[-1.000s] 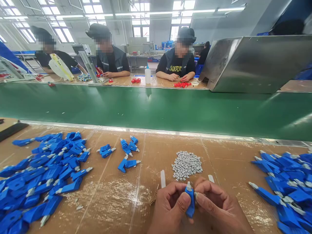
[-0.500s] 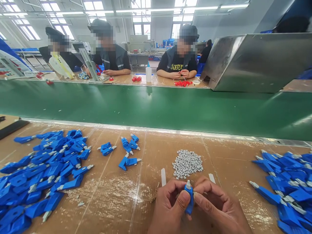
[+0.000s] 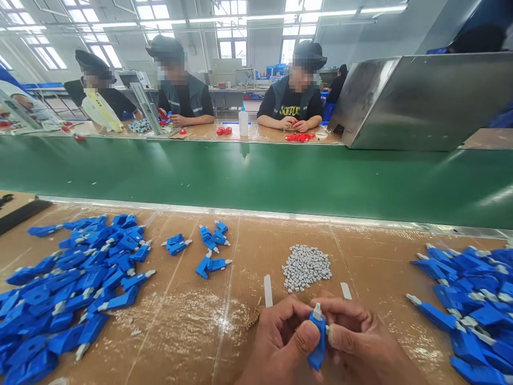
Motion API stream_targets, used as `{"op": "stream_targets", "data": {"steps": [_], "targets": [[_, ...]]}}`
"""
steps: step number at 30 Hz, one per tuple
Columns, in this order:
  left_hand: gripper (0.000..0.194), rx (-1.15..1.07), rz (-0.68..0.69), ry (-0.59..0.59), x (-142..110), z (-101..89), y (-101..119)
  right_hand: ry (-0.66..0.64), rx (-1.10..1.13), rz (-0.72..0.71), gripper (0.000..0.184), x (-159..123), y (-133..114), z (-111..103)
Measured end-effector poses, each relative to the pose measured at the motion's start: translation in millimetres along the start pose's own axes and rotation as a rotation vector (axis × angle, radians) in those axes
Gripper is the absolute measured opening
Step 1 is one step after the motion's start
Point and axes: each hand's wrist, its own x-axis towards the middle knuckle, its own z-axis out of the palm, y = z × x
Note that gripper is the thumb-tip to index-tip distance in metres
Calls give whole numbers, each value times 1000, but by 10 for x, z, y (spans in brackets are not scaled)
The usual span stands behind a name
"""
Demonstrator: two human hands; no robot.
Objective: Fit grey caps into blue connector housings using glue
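Observation:
My left hand (image 3: pixel 276 339) grips a blue plastic part (image 3: pixel 318 345) with its thumb across the front. The part stands upright, its pale grey tip (image 3: pixel 317 310) pointing up. Against the right side of the part, the thumb and forefinger of my right hand (image 3: pixel 363 334) pinch a small grey piece (image 3: pixel 327 329), mostly covered by the fingertips. Just beyond my hands lies a heap of small grey pieces (image 3: pixel 306 268) of similar colour.
Blue parts with grey tips form a large pile (image 3: pixel 80 283) at left and another pile (image 3: pixel 476 299) at right. Several more lie mid-table. Two white strips flank the grey heap. Behind runs a green conveyor belt (image 3: pixel 240 176), with people seated across it and a metal hood (image 3: pixel 420 101).
Both hands have shifted slightly right and down with the blue part. The small grey piece at the part's side now shows between my right fingertips.

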Motion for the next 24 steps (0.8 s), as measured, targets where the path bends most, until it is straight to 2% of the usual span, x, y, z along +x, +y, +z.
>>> {"op": "stream_targets", "data": {"steps": [4, 6, 8, 10, 12, 13, 14, 15, 17, 19, 21, 23, 24], "targets": [[34, -3, 28, 13, -16, 26, -15, -66, 25, 33, 34, 9, 56, 31], [35, 64, 22, 5, -28, 44, 32, -75, -22, -15, 33, 55, 102, 33], [35, 255, 28, 11, -44, 40, 157, -74, -160, -113, 40, 108, 99, -4], [31, 609, 99, 107, -51, -34, 365, -56, -308, -198, 54, 129, -4, -124], [24, 1065, 283, 347, -23, -212, 611, 81, -575, -272, 55, 75, -209, -358], [22, 1294, 390, 487, 8, -328, 725, 194, -729, -305, 48, 17, -330, -513], [23, 1494, 483, 592, 46, -445, 820, 375, -1030, -360, 39, -57, -449, -685], [24, 1653, 559, 652, 86, -549, 888, 534, -1209, -386, 32, -136, -555, -864], [28, 1820, 681, 714, 146, -660, 934, 719, -1371, -387, 23, -270, -701, -1205], [29, 1803, 765, 699, 163, -599, 869, 786, -1455, -354, 18, -330, -749, -1463], [30, 1671, 804, 607, 140, -398, 740, 779, -1503, -317, 19, -321, -735, -1590], [29, 1496, 767, 447, 99, -141, 607, 751, -1505, -296, 25, -288, -712, -1571], [26, 1403, 706, 348, 79, -17, 553, 740, -1488, -290, 25, -278, -708, -1512]]}}
